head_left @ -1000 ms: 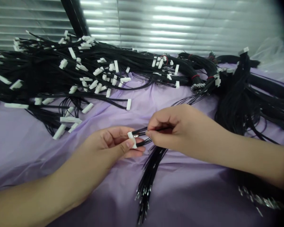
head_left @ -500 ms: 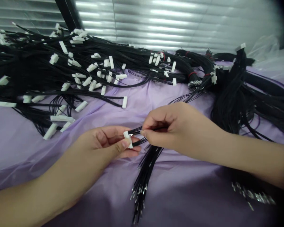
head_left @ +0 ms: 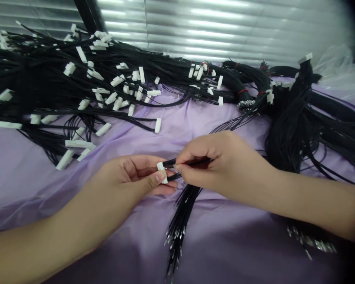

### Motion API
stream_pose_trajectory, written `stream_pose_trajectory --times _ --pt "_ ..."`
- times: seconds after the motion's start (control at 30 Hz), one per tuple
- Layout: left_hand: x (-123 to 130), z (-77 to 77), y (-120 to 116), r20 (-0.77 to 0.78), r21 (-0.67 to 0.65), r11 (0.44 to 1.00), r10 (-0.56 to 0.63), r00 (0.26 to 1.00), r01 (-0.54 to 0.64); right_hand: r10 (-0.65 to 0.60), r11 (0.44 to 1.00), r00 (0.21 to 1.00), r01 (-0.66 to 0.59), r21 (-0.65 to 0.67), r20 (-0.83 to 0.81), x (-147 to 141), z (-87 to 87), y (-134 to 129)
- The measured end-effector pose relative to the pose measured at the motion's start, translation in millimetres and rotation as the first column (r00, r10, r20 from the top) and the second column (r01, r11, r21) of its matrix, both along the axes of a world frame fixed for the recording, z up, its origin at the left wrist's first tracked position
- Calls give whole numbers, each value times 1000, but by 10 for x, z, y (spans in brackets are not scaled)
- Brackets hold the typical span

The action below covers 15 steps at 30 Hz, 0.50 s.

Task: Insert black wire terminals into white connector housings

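A small white connector point(head_left: 162, 172) with black wires in it is pinched between the thumb and fingers of my left hand point(head_left: 136, 175). Just right of it, my right hand point(head_left: 213, 159) has its thumb and forefinger closed on thin black wires point(head_left: 170, 162) beside the connector. Below my right hand hangs a bundle of loose black wires point(head_left: 180, 221) with bare metal terminals at the lower ends. How many wires my right fingers hold is hidden.
Black cables point(head_left: 115, 63) with many white connectors are heaped along the back and left. Tied bundles point(head_left: 248, 79) and a thick black bundle point(head_left: 290, 118) lie to the right. Purple cloth point(head_left: 121, 256) covers the surface; blinds point(head_left: 213, 27) stand behind.
My right fingertips are slightly closer to the connector, and the metal tip that showed beside it is less visible. The whole view has shifted a little.
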<state>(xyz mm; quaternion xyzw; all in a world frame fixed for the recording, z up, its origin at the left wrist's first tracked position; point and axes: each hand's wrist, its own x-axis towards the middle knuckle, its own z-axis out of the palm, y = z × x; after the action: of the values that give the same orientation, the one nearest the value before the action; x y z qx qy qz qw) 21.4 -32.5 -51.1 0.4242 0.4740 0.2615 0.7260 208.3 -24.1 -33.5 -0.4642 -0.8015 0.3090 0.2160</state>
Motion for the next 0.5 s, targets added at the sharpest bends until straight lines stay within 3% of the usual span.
stream_pose_trajectory --times 0.5 --pt "3 -12 -14 -45 29 1000 -8 999 10 17 1000 1000 -17 -5 -1 -28 -45 8"
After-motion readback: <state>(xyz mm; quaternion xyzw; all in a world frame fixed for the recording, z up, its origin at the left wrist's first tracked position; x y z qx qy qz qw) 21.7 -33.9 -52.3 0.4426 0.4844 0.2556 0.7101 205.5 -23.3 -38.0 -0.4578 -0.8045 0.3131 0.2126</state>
